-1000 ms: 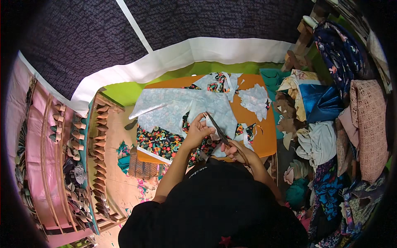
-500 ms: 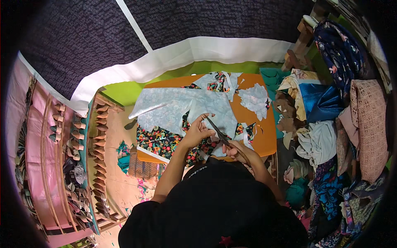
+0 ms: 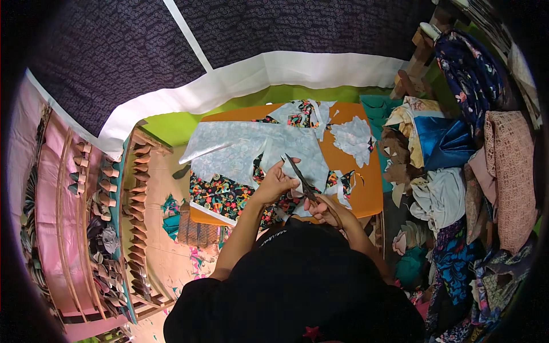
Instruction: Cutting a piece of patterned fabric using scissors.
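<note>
My right hand (image 3: 323, 210) is closed round the handles of a pair of dark scissors (image 3: 303, 182), whose blades point up and to the left, away from me. Close by the blades, my left hand (image 3: 275, 184) is curled, index finger and thumb on either side of them. Anything pinched in it is too small or hidden to make out. Beneath both hands lies black floral fabric (image 3: 220, 193) with a pale underside (image 3: 229, 143) turned up over much of it. It is spread on an orange table (image 3: 366, 197).
Cut fabric scraps (image 3: 350, 140) lie on the table's right side. Racks of pointed shoe-like forms (image 3: 137, 211) stand at left. Folded cloths, one shiny blue (image 3: 443, 140), are heaped at right. A dark patterned curtain (image 3: 297, 28) with a white border hangs at the back.
The scissor tips have moved slightly away from me and the blades look a little further apart. My left hand has shifted very slightly; the fabric lies as before.
</note>
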A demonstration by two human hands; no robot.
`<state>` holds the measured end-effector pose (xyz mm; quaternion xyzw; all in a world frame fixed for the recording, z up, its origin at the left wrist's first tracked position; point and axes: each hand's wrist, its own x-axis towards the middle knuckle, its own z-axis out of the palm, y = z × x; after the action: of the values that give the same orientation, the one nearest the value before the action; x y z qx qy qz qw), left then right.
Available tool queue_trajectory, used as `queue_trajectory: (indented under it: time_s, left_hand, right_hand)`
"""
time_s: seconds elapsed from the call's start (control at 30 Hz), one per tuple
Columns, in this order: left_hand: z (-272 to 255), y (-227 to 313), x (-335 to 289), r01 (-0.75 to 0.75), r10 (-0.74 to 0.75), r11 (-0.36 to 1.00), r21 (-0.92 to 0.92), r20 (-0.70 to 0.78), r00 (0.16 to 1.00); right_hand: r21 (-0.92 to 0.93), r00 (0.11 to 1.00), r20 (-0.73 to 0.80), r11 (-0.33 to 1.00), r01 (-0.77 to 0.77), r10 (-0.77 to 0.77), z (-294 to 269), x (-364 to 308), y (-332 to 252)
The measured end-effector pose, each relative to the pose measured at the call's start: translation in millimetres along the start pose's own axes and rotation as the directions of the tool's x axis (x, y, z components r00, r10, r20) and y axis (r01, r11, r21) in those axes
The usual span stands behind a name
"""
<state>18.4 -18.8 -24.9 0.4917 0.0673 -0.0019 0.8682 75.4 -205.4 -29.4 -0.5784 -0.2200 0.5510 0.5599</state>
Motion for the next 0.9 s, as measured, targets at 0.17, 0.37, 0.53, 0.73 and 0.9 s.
queue_trajectory:
  time_s: [0.17,0.37,0.53,0.73,0.9]
  left_hand:
    - [-2.4,8.0,-2.9,0.056,-0.057,0.997,0.044,0.021,0.998]
    - [-6.9,-0.6,0.8,-0.002,0.007,0.984,-0.176,0.029,1.0]
    - [-17.5,-13.8,-0.1,-0.057,0.069,0.958,-0.28,0.033,0.997]
    - [-23.8,-26.2,1.8,-0.028,0.022,0.947,-0.321,-0.023,0.999]
    - [-12.3,-12.4,-0.3,0.048,-0.041,0.984,-0.172,0.041,0.998]
  right_hand:
    - [0.02,0.999,0.03,0.999,-0.032,0.031,-4.6,0.3,0.8]
    - [0.12,0.994,0.082,0.99,-0.075,0.066,0.3,-1.6,-6.8]
    - [0.268,0.986,0.16,0.959,-0.096,0.053,1.6,-0.8,-2.4]
    - [0.204,0.984,0.176,0.978,-0.044,0.007,-0.9,2.1,4.4]
    - [0.15,0.991,0.133,0.988,-0.039,0.019,-1.5,-1.8,-2.6]
